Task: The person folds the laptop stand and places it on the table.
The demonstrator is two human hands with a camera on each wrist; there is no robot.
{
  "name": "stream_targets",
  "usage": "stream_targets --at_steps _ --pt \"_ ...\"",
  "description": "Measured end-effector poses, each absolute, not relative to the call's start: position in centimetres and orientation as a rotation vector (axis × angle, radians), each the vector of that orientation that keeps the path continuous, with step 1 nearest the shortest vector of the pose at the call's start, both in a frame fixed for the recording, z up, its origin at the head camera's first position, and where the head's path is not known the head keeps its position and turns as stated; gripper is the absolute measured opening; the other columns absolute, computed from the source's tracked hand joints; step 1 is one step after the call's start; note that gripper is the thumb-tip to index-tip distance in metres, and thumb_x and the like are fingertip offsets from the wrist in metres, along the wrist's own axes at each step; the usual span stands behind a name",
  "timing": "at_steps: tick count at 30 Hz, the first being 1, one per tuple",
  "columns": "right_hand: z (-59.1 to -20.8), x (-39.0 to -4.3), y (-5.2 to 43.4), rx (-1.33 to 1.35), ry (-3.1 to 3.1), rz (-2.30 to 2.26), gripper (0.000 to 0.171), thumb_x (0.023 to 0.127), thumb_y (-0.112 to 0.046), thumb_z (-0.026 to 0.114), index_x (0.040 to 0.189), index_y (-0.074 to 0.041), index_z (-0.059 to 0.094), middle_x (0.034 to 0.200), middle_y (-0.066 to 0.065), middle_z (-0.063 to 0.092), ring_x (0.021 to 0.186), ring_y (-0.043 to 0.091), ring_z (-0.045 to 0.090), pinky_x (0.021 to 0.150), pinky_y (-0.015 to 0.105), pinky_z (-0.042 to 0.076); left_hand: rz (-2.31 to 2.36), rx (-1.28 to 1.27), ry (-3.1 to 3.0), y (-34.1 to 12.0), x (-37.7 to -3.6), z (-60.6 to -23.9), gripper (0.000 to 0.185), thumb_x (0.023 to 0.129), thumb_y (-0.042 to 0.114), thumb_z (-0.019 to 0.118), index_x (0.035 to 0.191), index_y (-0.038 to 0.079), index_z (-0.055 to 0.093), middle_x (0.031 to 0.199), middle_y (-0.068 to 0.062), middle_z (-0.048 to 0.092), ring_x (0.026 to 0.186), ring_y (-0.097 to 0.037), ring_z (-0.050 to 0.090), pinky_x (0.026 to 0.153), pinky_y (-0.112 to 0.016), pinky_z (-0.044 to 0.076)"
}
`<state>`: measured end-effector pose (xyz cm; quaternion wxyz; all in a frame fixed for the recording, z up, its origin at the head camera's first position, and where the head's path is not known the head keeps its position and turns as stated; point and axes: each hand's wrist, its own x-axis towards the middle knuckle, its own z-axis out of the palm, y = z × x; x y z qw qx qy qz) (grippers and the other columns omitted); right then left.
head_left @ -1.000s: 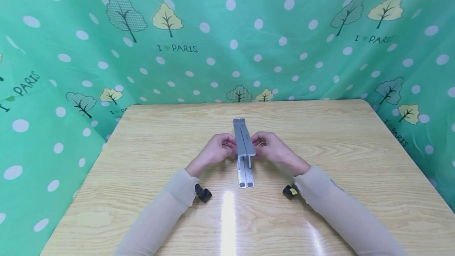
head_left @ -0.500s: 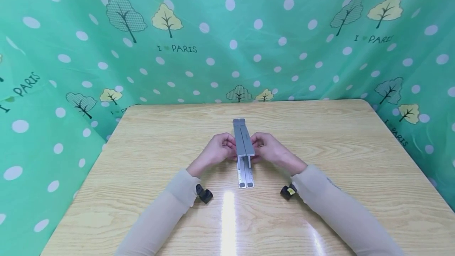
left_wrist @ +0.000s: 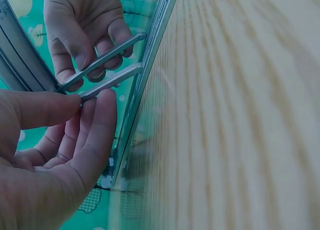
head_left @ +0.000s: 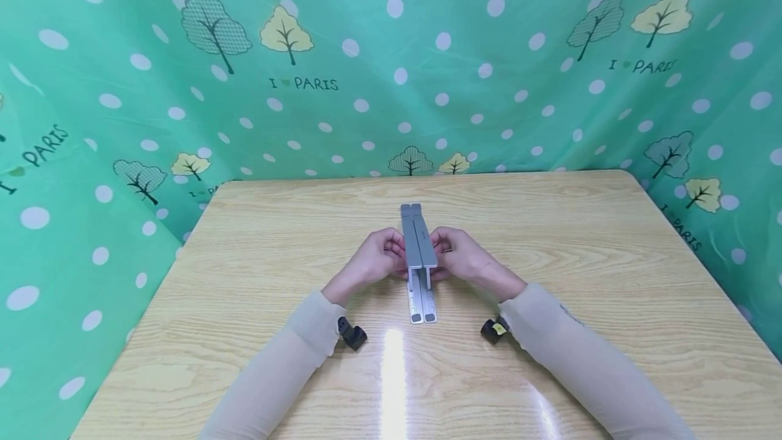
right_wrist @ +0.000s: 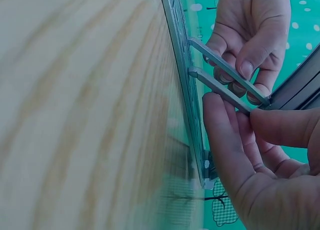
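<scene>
A grey metal folding laptop stand (head_left: 419, 243) stands raised near the middle of the table, its narrow length pointing away from me. Its upper arms slope over the base rails (head_left: 423, 307), joined by two slim support bars (left_wrist: 114, 81). From the left, my left hand (head_left: 377, 257) pinches one bar between thumb and fingers near the bar's upper end. My right hand (head_left: 466, 257) does likewise on the other side, its thumb and fingers (right_wrist: 217, 125) around the nearer bar in the right wrist view. In the head view the upper arms hide the fingertips.
The wood-grain table (head_left: 293, 216) spreads around the stand, with a bright light reflection (head_left: 393, 386) in front. Behind and at both sides hangs a green dotted curtain (head_left: 366, 107) with tree prints. Small black cameras (head_left: 352, 334) are strapped at both wrists.
My right hand and wrist have shifted slightly inward, to the left, and its fingers have closed in at the stand. The left wrist has edged slightly right. The stand has hardly moved.
</scene>
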<state>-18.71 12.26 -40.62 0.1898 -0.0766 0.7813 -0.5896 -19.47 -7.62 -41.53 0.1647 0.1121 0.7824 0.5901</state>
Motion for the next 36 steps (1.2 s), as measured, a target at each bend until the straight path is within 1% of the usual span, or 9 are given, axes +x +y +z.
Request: stream_targets --at_steps 4,8,15,19,21,25,31,36 --pt "-40.6 -18.7 12.3 -0.214 2.217 -1.638 0.016 0.092 0.01 0.048 0.103 0.002 0.054 0.09 0.017 0.055 0.081 0.033 0.064 0.069 0.041 0.059 1.676 0.339 2.245 -7.6 -19.5 -41.6 0.022 0.078 -0.012 0.063 0.097 -0.003 0.056 0.085 -0.013 0.062 0.072 -0.02 0.062 0.066 -0.034 0.058" --pt "-40.5 -18.6 12.3 -0.213 2.207 -1.64 0.018 0.091 0.012 0.045 0.105 0.003 0.053 0.091 0.018 0.054 0.081 0.035 0.064 0.07 0.041 0.059 1.645 0.361 2.284 -7.7 -19.4 -41.4 0.022 0.078 -0.011 0.063 0.097 -0.002 0.056 0.085 -0.012 0.063 0.073 -0.019 0.062 0.067 -0.031 0.057" --pt "-40.0 -18.3 12.4 -0.223 2.176 -1.652 0.016 0.092 0.01 0.047 0.107 0.006 0.051 0.092 0.018 0.054 0.078 0.034 0.065 0.071 0.044 0.058 1.697 0.34 2.186 -7.6 -19.2 -41.2 0.023 0.08 -0.013 0.061 0.1 -0.005 0.054 0.087 -0.015 0.061 0.075 -0.028 0.064 0.068 -0.038 0.059" --pt "-39.9 -18.3 12.5 -0.226 2.145 -1.66 0.016 0.092 0.01 0.048 0.107 0.007 0.051 0.092 0.019 0.056 0.076 0.034 0.065 0.07 0.045 0.058 1.71 0.329 2.145 -7.7 -19.2 -41.2 0.023 0.079 -0.013 0.061 0.1 -0.005 0.054 0.087 -0.015 0.061 0.074 -0.026 0.064 0.068 -0.039 0.059" --pt "-40.3 -18.5 12.7 -0.241 2.128 -1.665 0.016 0.091 0.009 0.048 0.107 0.006 0.051 0.091 0.019 0.057 0.074 0.032 0.065 0.069 0.043 0.058 1.717 0.321 2.118 -7.7 -19.2 -41.2 0.024 0.079 -0.013 0.061 0.101 -0.006 0.054 0.088 -0.016 0.061 0.073 -0.025 0.063 0.069 -0.039 0.059" --pt "-40.4 -18.6 12.9 -0.265 2.085 -1.671 0.018 0.09 0.01 0.05 0.107 0.007 0.051 0.09 0.017 0.057 0.075 0.03 0.063 0.068 0.043 0.058 1.741 0.284 2.052 -7.8 -19.2 -41.3 0.025 0.079 -0.014 0.061 0.102 -0.007 0.054 0.087 -0.016 0.061 0.071 -0.027 0.064 0.071 -0.041 0.058" --pt "-40.5 -18.8 13.2 -0.254 1.97 -1.717 0.021 0.087 0.009 0.054 0.108 0.007 0.051 0.089 0.016 0.059 0.076 0.028 0.063 0.071 0.046 0.058 1.771 0.252 1.968 -8.0 -19.2 -41.3 0.026 0.078 -0.015 0.062 0.102 -0.008 0.054 0.085 -0.015 0.061 0.07 -0.026 0.065 0.074 -0.043 0.058" --pt "-40.6 -18.9 13.4 -0.259 1.892 -1.746 0.023 0.087 0.01 0.052 0.11 0.01 0.048 0.089 0.016 0.06 0.076 0.027 0.064 0.074 0.048 0.057 1.804 0.238 1.891 -8.1 -19.2 -41.3 0.027 0.078 -0.015 0.061 0.102 -0.008 0.053 0.084 -0.014 0.061 0.069 -0.022 0.064 0.076 -0.046 0.057"
